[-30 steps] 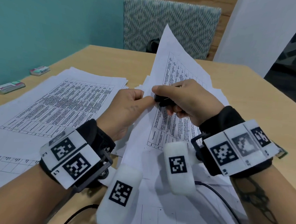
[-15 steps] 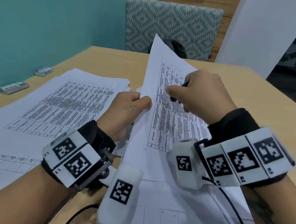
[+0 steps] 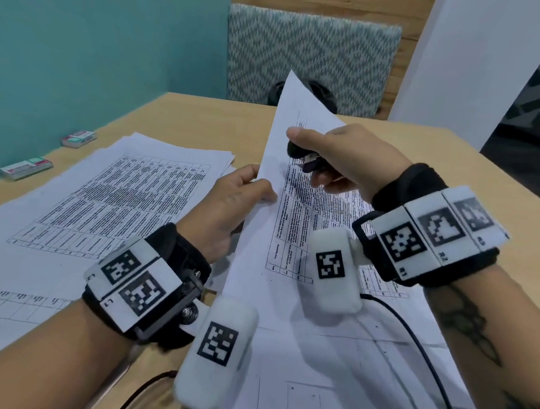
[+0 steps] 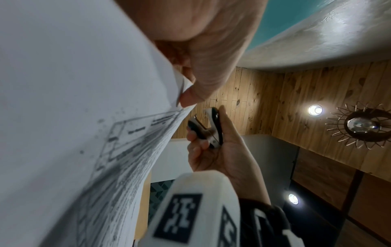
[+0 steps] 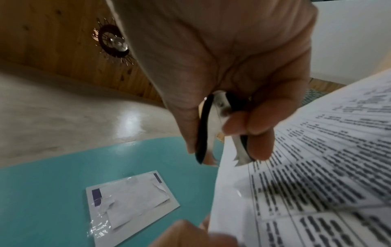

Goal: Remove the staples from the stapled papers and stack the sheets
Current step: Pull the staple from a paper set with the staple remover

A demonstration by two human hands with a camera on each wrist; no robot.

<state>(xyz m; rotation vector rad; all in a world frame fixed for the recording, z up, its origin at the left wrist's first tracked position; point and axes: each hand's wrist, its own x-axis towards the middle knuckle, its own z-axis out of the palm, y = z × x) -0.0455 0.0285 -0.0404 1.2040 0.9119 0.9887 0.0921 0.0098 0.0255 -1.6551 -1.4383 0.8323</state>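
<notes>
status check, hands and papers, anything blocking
Left hand pinches raised papers at the edge. Right hand grips staple remover, claws open beside the paper edge. Nothing blocking; stack lies left.

Behind the fingers, each wrist wears a black fabric cuff (image 3: pixel 414 182) carrying white blocks printed with black square markers (image 3: pixel 403 242), a rounded white pod (image 3: pixel 332 272) trailing a thin black cable (image 3: pixel 413 335), and the right forearm shows a dark tattoo (image 3: pixel 465 320).

Staple not discernible anywhere near fingers. Print on lifted sheet (image 3: pixel 298 187) blurred, unreadable. Left hand (image 3: pixel 230 208) fingers hidden behind sheet. Remover (image 3: pixel 307 159) mostly covered by right hand (image 3: pixel 351 159). Boxes (image 3: pixel 51 154) too small to read.
</notes>
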